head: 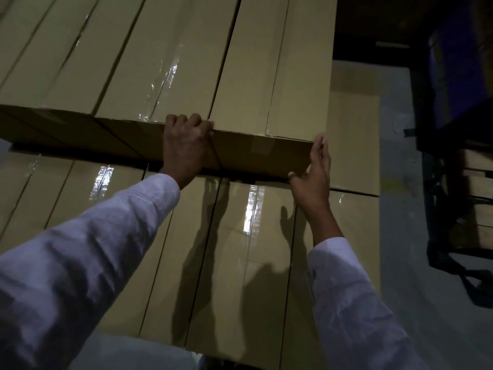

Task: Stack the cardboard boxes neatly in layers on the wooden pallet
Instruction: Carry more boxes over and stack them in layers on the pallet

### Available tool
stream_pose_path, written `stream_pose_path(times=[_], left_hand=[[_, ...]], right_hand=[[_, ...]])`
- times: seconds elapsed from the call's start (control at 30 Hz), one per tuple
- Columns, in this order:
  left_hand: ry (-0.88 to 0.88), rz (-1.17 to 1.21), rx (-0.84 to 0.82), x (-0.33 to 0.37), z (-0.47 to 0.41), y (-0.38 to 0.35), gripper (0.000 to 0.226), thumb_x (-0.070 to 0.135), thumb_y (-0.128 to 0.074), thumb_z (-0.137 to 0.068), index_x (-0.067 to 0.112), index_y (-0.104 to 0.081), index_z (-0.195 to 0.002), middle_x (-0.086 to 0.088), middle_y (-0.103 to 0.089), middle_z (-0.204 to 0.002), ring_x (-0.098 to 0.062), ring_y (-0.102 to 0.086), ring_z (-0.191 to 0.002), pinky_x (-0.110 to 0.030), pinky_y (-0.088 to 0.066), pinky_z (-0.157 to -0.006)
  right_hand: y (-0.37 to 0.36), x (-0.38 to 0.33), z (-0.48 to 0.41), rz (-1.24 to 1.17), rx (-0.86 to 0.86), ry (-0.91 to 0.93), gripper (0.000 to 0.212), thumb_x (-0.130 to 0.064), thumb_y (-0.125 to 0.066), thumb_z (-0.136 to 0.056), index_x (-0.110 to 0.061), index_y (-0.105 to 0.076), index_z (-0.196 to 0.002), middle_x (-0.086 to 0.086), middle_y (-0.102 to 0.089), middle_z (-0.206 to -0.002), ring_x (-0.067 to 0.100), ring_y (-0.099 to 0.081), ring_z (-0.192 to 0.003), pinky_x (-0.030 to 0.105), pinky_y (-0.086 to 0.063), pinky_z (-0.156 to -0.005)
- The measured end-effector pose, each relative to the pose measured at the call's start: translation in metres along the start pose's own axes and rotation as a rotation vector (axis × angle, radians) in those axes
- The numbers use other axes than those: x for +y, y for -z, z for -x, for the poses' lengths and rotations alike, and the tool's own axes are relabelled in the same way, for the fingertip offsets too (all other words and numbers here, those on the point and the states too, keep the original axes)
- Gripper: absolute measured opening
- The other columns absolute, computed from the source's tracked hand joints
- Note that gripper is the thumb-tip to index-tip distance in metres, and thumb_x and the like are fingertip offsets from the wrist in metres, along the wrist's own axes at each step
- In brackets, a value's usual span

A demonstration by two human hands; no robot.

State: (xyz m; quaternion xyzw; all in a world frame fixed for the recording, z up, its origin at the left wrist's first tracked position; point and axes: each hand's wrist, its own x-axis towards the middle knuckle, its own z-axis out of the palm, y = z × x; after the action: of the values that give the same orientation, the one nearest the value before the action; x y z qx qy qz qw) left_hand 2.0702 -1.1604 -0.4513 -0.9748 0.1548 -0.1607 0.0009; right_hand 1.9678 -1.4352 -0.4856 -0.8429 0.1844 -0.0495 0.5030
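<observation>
Upper boxes: long axes 6 to 12 o'clock, lower boxes alike. Left hand curled over their near edge; right hand straight-fingered at the 3 o'clock corner.

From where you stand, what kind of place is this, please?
Most likely a warehouse or storeroom: identical taped cardboard boxes stacked in layers, a bare grey floor beside them, and a dark metal frame at the right, perhaps a rack or trolley.

Upper boxes cut off at top, left hand fingertips hidden, blue shape at right indistinct
</observation>
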Motion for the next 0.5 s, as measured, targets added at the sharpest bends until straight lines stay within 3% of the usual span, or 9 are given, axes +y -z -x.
stream_pose_path(times=[0.07, 0.1, 0.17, 0.23, 0.3, 0.33, 0.43, 0.5], left_hand=[[0.015, -0.032, -0.046, 0.005, 0.009, 0.000, 0.042, 0.020, -0.063, -0.096, 0.013, -0.062, -0.137, -0.015, -0.067, -0.119, -0.039, -0.063, -0.104, -0.050, -0.044, -0.095], [0.028, -0.049, -0.099, 0.009, 0.017, -0.001, 0.059, 0.021, -0.069, -0.091, 0.013, -0.053, -0.147, -0.017, -0.062, -0.132, -0.041, -0.059, -0.118, -0.052, -0.042, -0.099], [0.075, -0.051, -0.230, 0.017, 0.030, -0.001, 0.098, 0.027, -0.081, -0.079, 0.014, -0.031, -0.163, -0.018, -0.043, -0.157, -0.044, -0.040, -0.146, -0.060, -0.037, -0.109], [0.116, -0.024, -0.304, 0.024, 0.037, -0.002, 0.120, 0.033, -0.088, -0.075, 0.015, -0.015, -0.169, -0.019, -0.025, -0.170, -0.045, -0.021, -0.158, -0.067, -0.031, -0.116], [0.140, 0.005, -0.318, 0.030, 0.036, -0.002, 0.126, 0.036, -0.089, -0.075, 0.015, -0.009, -0.170, -0.020, -0.017, -0.174, -0.045, -0.013, -0.161, -0.069, -0.025, -0.122], [0.154, 0.015, -0.324, 0.032, 0.035, 0.000, 0.126, 0.037, -0.089, -0.075, 0.014, -0.009, -0.169, -0.020, -0.016, -0.174, -0.044, -0.012, -0.161, -0.069, -0.022, -0.124], [0.180, 0.065, -0.313, 0.041, 0.043, 0.011, 0.114, 0.036, -0.083, -0.081, 0.014, -0.012, -0.169, -0.020, -0.017, -0.175, -0.041, -0.011, -0.163, -0.067, -0.016, -0.127], [0.211, 0.133, -0.304, 0.050, 0.061, 0.025, 0.101, 0.031, -0.073, -0.090, 0.014, -0.012, -0.170, -0.017, -0.015, -0.176, -0.038, -0.007, -0.164, -0.065, -0.013, -0.129]], right_hand=[[0.005, 0.000, 0.002, -0.017, -0.055, -0.010, 0.113, 0.002, -0.069, -0.096, -0.046, 0.001, -0.170, -0.011, 0.004, -0.180, 0.015, -0.004, -0.165, 0.042, -0.043, -0.121], [0.008, -0.002, 0.003, -0.014, -0.080, -0.017, 0.112, 0.001, -0.069, -0.097, -0.046, 0.002, -0.170, -0.011, 0.006, -0.180, 0.015, 0.000, -0.165, 0.036, -0.037, -0.122], [0.010, -0.004, 0.008, -0.002, -0.120, -0.027, 0.110, 0.000, -0.068, -0.099, -0.044, 0.003, -0.170, -0.009, 0.009, -0.180, 0.016, 0.003, -0.165, 0.028, -0.024, -0.119], [0.012, -0.002, 0.015, -0.006, -0.142, -0.020, 0.109, -0.001, -0.068, -0.100, -0.047, 0.002, -0.170, -0.010, 0.010, -0.179, 0.017, 0.003, -0.165, 0.032, -0.027, -0.123], [0.017, -0.001, 0.024, -0.005, -0.151, 0.003, 0.108, -0.002, -0.068, -0.100, -0.050, -0.001, -0.169, -0.012, 0.010, -0.179, 0.016, 0.003, -0.164, 0.042, -0.039, -0.125], [0.019, -0.001, 0.029, -0.005, -0.159, 0.009, 0.106, -0.002, -0.068, -0.100, -0.050, -0.003, -0.169, -0.013, 0.010, -0.179, 0.015, 0.002, -0.164, 0.041, -0.041, -0.124], [0.027, -0.005, 0.053, 0.025, -0.198, -0.004, 0.101, -0.004, -0.067, -0.102, -0.047, -0.006, -0.170, -0.015, 0.010, -0.179, 0.012, 0.003, -0.164, 0.022, -0.026, -0.118], [0.029, -0.011, 0.072, 0.036, -0.225, -0.021, 0.099, -0.005, -0.068, -0.102, -0.047, -0.008, -0.170, -0.016, 0.008, -0.179, 0.011, 0.001, -0.164, 0.018, -0.021, -0.114]])
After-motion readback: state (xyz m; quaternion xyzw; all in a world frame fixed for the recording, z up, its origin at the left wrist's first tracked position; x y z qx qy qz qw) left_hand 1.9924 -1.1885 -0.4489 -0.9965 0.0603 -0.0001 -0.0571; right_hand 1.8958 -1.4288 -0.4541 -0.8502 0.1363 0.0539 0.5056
